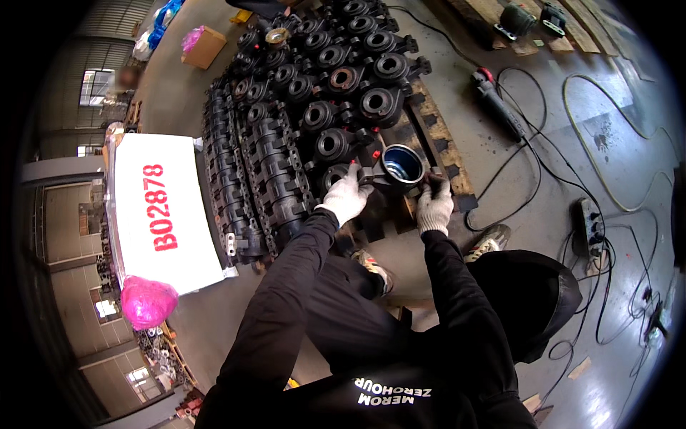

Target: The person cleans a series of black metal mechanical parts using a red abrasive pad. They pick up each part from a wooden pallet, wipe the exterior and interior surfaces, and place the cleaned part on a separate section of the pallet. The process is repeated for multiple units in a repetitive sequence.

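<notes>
A dark cast-metal housing (400, 168) with a shiny blue-tinted round bore rests at the near edge of a wooden pallet (436, 136). My left hand (346, 194), in a white work glove, grips its left lug. My right hand (434, 205), also gloved, holds its right side. Behind it, several similar black housings (336, 86) are stacked in rows on the pallet, more of them standing on edge along the left side (243, 186).
A white board with red characters (161, 214) lies to the left, a pink bag (146, 302) at its near corner. An angle grinder (496, 104), cables and a power strip (592, 229) lie on the concrete floor at right. A cardboard box (204, 46) sits far left.
</notes>
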The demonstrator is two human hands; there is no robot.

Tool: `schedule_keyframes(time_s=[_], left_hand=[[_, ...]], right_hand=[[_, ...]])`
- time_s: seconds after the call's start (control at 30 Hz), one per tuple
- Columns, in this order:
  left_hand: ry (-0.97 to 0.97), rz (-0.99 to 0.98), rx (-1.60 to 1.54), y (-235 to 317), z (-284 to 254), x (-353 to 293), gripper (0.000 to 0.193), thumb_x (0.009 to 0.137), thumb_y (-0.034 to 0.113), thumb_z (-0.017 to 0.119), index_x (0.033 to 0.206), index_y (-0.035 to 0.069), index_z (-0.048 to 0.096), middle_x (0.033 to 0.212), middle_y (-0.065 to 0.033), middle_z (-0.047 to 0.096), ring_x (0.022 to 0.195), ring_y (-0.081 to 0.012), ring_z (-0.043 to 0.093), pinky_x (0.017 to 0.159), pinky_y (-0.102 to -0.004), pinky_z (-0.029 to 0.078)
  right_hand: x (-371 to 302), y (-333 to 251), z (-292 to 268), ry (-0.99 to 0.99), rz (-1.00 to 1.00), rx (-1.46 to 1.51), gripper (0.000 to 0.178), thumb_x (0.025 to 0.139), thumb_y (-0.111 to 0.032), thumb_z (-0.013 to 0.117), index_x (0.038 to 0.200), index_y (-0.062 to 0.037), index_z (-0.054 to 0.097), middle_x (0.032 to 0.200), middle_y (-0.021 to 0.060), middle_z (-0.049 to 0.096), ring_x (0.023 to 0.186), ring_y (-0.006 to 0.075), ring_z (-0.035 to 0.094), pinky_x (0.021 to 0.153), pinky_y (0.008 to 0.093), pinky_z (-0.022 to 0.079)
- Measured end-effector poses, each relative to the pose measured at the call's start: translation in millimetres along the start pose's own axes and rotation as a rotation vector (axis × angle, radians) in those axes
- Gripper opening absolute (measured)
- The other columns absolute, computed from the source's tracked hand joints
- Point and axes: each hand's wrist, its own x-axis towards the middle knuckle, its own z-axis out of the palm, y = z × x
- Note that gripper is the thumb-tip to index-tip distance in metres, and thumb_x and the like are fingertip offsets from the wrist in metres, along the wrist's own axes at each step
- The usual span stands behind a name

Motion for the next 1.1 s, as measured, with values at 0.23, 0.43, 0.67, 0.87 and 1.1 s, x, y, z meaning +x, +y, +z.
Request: schedule_keyframes(time_s=[0.23, 0.43, 0.67, 0.87, 1.1], left_hand=[[0.008, 0.014, -0.004, -3.0, -1.7, -5.0, 0.075, 0.099, 0.034, 0.066, 0.156, 0.000, 0.031, 0.124, -0.0373, 0.065, 0.118, -0.0520, 0.063, 0.100, -0.0544, 0.051], [0.012, 0.078, 0.014, -10.8, 6.6, 3.2, 0.067, 0.099, 0.031, 0.066, 0.150, -0.001, 0.037, 0.119, -0.0356, 0.067, 0.116, -0.0511, 0.064, 0.097, -0.0559, 0.052], [0.054, 0.090, -0.017, -11.8, 0.1, 2.2, 0.074, 0.098, 0.030, 0.069, 0.155, -0.001, 0.034, 0.123, -0.0355, 0.067, 0.119, -0.0505, 0.064, 0.099, -0.0533, 0.052], [0.032, 0.102, -0.016, -12.3, 5.8, 4.6, 0.065, 0.098, 0.029, 0.069, 0.148, 0.000, 0.040, 0.119, -0.0345, 0.068, 0.117, -0.0511, 0.064, 0.098, -0.0542, 0.052], [0.067, 0.064, -0.041, -11.1, 3.0, 3.0, 0.059, 0.096, 0.028, 0.070, 0.144, 0.006, 0.043, 0.118, -0.0333, 0.068, 0.117, -0.0510, 0.064, 0.097, -0.0546, 0.052]], right_hand=[[-6.5, -20.9, -40.4, -0.134, -0.090, -0.043, 0.013, 0.097, -0.004, 0.068, 0.110, -0.0046, 0.067, 0.100, 0.0158, 0.077, 0.096, 0.0326, 0.075, 0.084, 0.0409, 0.058], [-5.1, -6.0, -30.8, -0.173, -0.293, -0.134, 0.022, 0.089, -0.002, 0.067, 0.110, -0.0078, 0.066, 0.099, 0.0223, 0.073, 0.096, 0.0457, 0.069, 0.082, 0.0519, 0.056], [-2.7, -15.3, -61.2, -0.310, -0.330, -0.242, 0.028, 0.084, -0.003, 0.067, 0.112, -0.0078, 0.067, 0.101, 0.0225, 0.072, 0.099, 0.0442, 0.068, 0.085, 0.0531, 0.055], [-5.4, -13.2, -41.3, -0.357, -0.328, -0.283, 0.038, 0.083, -0.003, 0.069, 0.120, -0.0071, 0.065, 0.112, 0.0233, 0.072, 0.104, 0.0462, 0.067, 0.089, 0.0526, 0.056], [8.2, -19.5, -56.6, 0.039, -0.173, -0.137, 0.017, 0.094, -0.011, 0.069, 0.111, -0.0062, 0.069, 0.104, 0.0211, 0.074, 0.099, 0.0431, 0.070, 0.087, 0.0505, 0.056]])
